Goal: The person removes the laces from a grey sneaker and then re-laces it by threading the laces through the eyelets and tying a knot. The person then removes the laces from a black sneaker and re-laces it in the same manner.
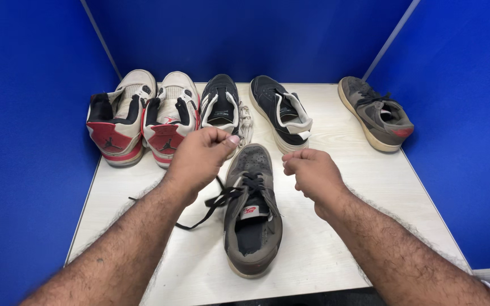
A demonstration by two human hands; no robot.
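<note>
Between both fists lies a worn grey sneaker (252, 218), black laces (218, 201) loose.

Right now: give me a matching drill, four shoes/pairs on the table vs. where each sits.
Things:
1. grey shoe with loose black laces
2. white and red high-top pair
3. black and white pair
4. lone grey shoe with red heel tab

Places:
A. far right of the table, by the blue wall
B. back left corner
C. nearest the camera, between the left hand and right hand
D. back middle

Pairs: 1-C, 2-B, 3-D, 4-A
</note>
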